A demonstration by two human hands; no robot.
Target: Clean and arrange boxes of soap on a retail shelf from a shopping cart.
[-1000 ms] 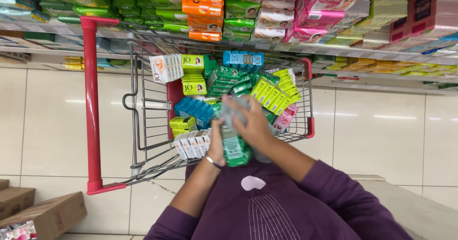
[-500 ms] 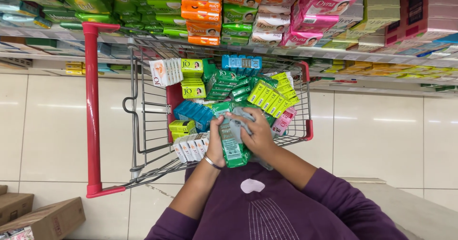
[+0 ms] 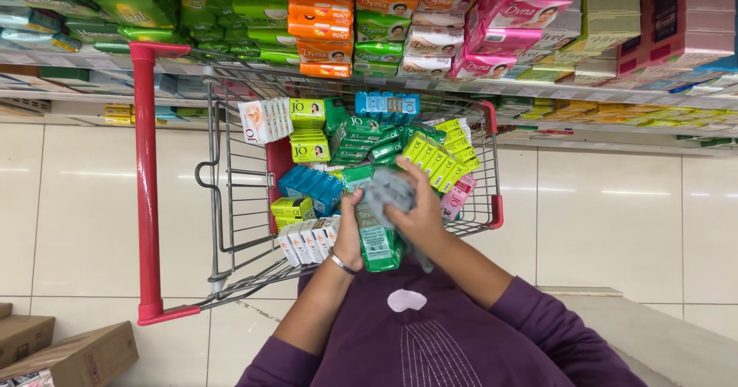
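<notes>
Both grips are closed on one green multipack of soap bars (image 3: 378, 241), held above the near end of the red-handled trolley (image 3: 146, 179): the left hand (image 3: 350, 229) clasps its side, the right hand (image 3: 415, 210) wraps its top, where the film looks crumpled. It looks stiff, fairly weighty and slick (wrapped in plastic), so the long edges seem the safest hold. Boxed soaps (image 3: 307, 137) fill the basket.

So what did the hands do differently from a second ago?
Both hands, left and right, drew the green wrapped soap pack slightly back toward the body, and the right hand now crumples clear grey plastic wrap above it. The red-handled wire shopping cart and its stacked soaps stayed put.
</notes>
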